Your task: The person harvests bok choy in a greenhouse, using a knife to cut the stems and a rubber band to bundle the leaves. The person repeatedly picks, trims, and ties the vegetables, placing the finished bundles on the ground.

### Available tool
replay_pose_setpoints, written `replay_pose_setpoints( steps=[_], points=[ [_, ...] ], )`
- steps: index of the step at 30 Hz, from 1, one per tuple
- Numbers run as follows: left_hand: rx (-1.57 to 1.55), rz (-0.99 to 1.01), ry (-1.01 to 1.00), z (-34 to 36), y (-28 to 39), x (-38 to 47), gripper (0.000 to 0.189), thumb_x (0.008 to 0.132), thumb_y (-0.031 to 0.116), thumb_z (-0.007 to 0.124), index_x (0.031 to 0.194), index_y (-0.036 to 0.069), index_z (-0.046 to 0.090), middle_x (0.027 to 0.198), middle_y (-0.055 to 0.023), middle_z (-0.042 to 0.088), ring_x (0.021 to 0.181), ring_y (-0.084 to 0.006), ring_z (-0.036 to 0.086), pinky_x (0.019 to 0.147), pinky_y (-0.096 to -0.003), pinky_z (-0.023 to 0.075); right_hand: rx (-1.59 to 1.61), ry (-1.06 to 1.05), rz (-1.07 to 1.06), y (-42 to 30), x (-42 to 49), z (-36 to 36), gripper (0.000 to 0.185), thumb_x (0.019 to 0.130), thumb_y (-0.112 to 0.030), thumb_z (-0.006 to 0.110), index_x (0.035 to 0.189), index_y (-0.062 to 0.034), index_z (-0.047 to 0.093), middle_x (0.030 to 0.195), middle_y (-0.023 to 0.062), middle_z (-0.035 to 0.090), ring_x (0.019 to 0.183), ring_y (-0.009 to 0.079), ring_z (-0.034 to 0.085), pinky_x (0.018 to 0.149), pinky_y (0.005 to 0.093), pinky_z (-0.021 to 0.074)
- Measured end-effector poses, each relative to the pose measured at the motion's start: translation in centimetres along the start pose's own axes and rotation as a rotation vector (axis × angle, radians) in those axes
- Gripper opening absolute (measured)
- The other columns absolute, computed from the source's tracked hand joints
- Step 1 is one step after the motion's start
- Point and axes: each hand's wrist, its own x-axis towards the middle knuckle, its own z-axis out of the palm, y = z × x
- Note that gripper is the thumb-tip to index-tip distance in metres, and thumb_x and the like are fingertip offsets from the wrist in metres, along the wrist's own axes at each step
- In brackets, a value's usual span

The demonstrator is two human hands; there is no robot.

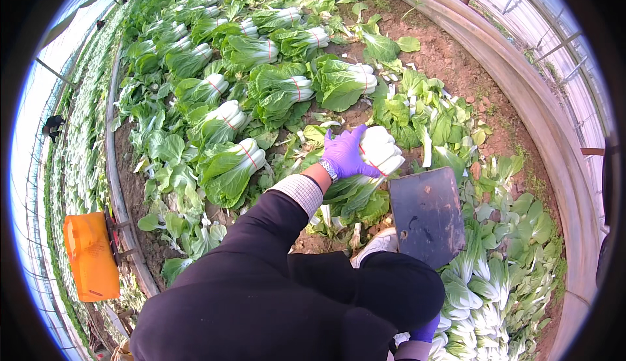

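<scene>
My left hand [346, 155], in a purple glove, grips a bundle of bok choy [380, 152] by its white stems, just beside a red tie around them. The bundle's leaves point down towards my shoe. To its right, next to my knee, lies a dark flat board [428, 217]. My right hand [426, 329], also gloved in purple, shows only in part below my knee, by loose bok choy [469, 324]; its fingers are hidden. Tied bundles [249, 155] lie in rows ahead and to the left.
Trimmed leaves [435, 111] cover soil ahead and right. An orange bag [90, 257] stands at the left beyond a long edging rail [113, 175]. Plastic sheeting [552, 116] curves along the right. Several people [53, 126] are far off at the left.
</scene>
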Motion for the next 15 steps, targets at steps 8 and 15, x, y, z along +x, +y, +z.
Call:
replay_pose_setpoints(
  steps=[8, 15],
  points=[
    [0.521, -0.213, 0.068, 1.1, -9.9, 4.6, 0.128, 0.051, 0.070, 0.083, 0.154, 0.015, 0.030, 0.132, -0.0151, 0.055, 0.130, -0.0337, 0.050, 0.118, -0.0668, 0.0116, 0.199, 0.172, 0.343, 1.8, -2.0, 2.2, 0.039, 0.096, -0.014, 0.055, 0.133, -0.0006, 0.055, 0.123, 0.0131, 0.063, 0.110, 0.0227, 0.061, 0.095, 0.0342, 0.0491],
    [0.459, -0.647, -0.185, 5.2, -13.7, 5.0, 0.129, 0.062, 0.064, 0.083, 0.160, 0.018, 0.013, 0.164, -0.0163, 0.018, 0.153, -0.0362, 0.014, 0.119, -0.0639, 0.0132, 0.321, 0.240, 0.378, 0.4, -2.4, 2.9, 0.034, 0.093, -0.012, 0.058, 0.125, -0.0009, 0.061, 0.111, 0.0096, 0.067, 0.096, 0.0189, 0.064, 0.085, 0.0303, 0.0513]
  ],
)
